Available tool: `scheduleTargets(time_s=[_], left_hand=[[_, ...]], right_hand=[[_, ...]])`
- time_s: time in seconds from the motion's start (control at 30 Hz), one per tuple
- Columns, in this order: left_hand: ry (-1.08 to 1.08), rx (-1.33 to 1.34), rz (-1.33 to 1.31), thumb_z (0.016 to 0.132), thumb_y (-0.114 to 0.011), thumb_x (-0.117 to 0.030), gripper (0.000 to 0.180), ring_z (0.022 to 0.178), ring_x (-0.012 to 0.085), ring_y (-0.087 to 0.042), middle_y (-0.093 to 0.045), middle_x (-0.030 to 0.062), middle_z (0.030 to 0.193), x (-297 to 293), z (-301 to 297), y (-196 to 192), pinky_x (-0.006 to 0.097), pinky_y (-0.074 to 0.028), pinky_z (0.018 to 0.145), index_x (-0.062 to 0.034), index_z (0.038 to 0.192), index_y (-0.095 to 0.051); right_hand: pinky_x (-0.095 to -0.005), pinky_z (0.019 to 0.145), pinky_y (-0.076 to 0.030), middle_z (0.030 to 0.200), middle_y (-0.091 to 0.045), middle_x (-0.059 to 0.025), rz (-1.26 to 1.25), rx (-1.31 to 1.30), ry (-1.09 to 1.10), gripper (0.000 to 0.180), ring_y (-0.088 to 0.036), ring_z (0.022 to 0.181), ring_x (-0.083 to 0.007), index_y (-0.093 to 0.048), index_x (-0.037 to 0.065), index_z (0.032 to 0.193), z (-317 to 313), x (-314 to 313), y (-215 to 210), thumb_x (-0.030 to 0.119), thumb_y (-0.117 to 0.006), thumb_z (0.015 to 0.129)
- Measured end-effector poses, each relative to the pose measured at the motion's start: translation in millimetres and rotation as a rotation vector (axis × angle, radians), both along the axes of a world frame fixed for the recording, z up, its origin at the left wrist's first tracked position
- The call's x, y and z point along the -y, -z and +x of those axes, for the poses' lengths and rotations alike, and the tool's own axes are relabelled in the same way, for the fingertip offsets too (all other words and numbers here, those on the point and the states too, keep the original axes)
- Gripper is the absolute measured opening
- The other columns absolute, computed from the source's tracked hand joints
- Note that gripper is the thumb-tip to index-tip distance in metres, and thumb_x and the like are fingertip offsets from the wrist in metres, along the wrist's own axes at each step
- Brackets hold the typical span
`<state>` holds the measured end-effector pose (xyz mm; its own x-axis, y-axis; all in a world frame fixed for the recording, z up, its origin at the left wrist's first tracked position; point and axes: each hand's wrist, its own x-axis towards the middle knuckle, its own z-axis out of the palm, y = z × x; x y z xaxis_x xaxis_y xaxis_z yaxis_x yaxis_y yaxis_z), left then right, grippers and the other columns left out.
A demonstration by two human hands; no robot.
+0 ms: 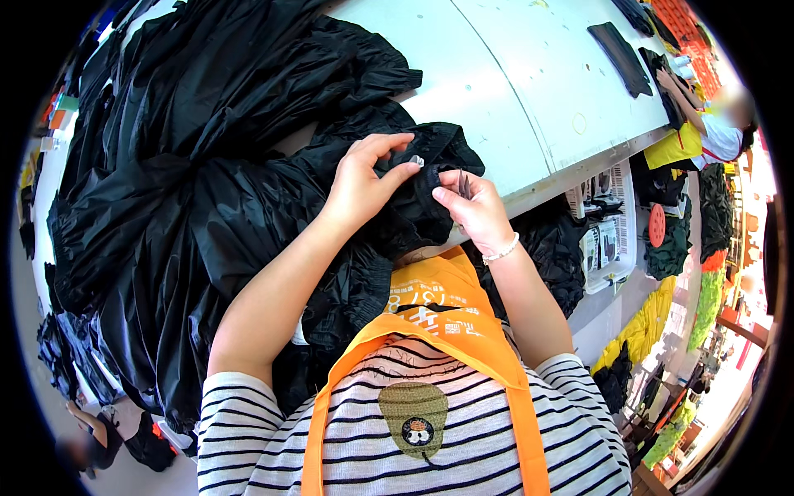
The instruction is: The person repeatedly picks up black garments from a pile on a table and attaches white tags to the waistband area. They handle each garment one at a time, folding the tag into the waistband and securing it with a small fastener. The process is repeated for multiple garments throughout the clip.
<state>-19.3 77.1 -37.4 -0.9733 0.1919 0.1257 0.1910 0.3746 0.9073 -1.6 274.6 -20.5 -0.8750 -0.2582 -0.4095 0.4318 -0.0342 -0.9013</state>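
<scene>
A pile of black, shiny garments point(223, 190) with gathered elastic edges covers the left of the table. My left hand point(360, 182) is over the near end of one black garment point(418, 207), its thumb and forefinger apart. By the left thumb tip is a small whitish tag or scrap point(417, 160); whether the thumb touches it I cannot tell. My right hand point(475, 211) is closed, thumb and forefinger at the garment's edge. Dark pointed blades, like those of thread snips point(465, 183), stick up from its curled fingers.
A white table point(496, 107) runs to the far right, with a folded dark cloth point(620, 59) on it. Below its edge stands a white plastic basket point(614, 263) with packets. Yellow cloth point(645, 318) lies at right. Other people point(728, 136) are at far right and lower left.
</scene>
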Motion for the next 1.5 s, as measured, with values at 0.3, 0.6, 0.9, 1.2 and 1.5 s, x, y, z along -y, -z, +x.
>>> scheduleTargets(time_s=[0.3, 0.6, 0.9, 1.2, 1.5], left_hand=[[0.163, 0.496, 0.391, 0.076, -0.075, -0.014, 0.038, 0.088, 0.0111, -0.061, -0.069, 0.0079, 0.097, -6.5, 15.7, 7.7, 0.024, -0.047, 0.084, 0.0048, 0.108, -0.064], [0.098, 0.285, 0.015, 0.078, -0.067, -0.008, 0.020, 0.079, 0.0151, -0.064, -0.069, 0.0139, 0.085, -14.1, 18.7, 4.3, 0.027, -0.049, 0.074, 0.0033, 0.095, -0.067], [0.195, 0.232, -0.042, 0.081, -0.069, -0.018, 0.025, 0.060, 0.0128, -0.056, -0.065, 0.0176, 0.072, -12.9, 18.6, 3.4, 0.029, -0.046, 0.059, 0.0050, 0.089, -0.066], [0.261, 0.400, -0.070, 0.079, -0.068, -0.025, 0.028, 0.048, 0.0214, -0.054, -0.055, 0.0194, 0.057, -8.0, 12.9, 2.7, 0.034, -0.042, 0.051, 0.0028, 0.076, -0.066], [0.283, 0.379, -0.035, 0.082, -0.067, -0.020, 0.024, 0.055, 0.0082, -0.044, -0.058, 0.0096, 0.058, -13.7, 17.9, 1.2, 0.029, -0.042, 0.054, 0.0044, 0.081, -0.066]], right_hand=[[-0.0183, 0.042, -0.031, 0.062, -0.049, 0.0071, -0.172, 0.076, 0.133, 0.015, -0.042, 0.049, -0.0011, -0.061, 0.006, 0.100, 11.7, -0.1, 21.3, 0.008, -0.064, 0.086], [-0.0220, 0.064, -0.048, 0.093, -0.056, -0.0044, 0.456, -0.691, -0.024, 0.032, -0.058, 0.075, -0.0120, -0.061, 0.004, 0.104, 6.3, -0.3, -9.2, -0.001, -0.073, 0.074], [-0.0252, 0.056, -0.047, 0.076, -0.060, -0.0066, 0.494, -0.703, -0.188, 0.009, -0.059, 0.061, -0.0173, -0.067, 0.001, 0.081, -9.2, -3.4, -7.0, 0.001, -0.071, 0.074], [-0.0279, 0.054, -0.047, 0.071, -0.059, -0.0040, 0.701, -0.962, -0.116, 0.003, -0.059, 0.061, -0.0168, -0.063, 0.006, 0.079, -2.3, 0.6, -0.2, 0.005, -0.066, 0.078], [-0.0238, 0.059, -0.045, 0.078, -0.066, -0.0032, 0.274, -0.323, -0.235, 0.017, -0.055, 0.065, -0.0066, -0.067, -0.001, 0.087, -10.4, -10.4, 11.3, 0.016, -0.067, 0.086]])
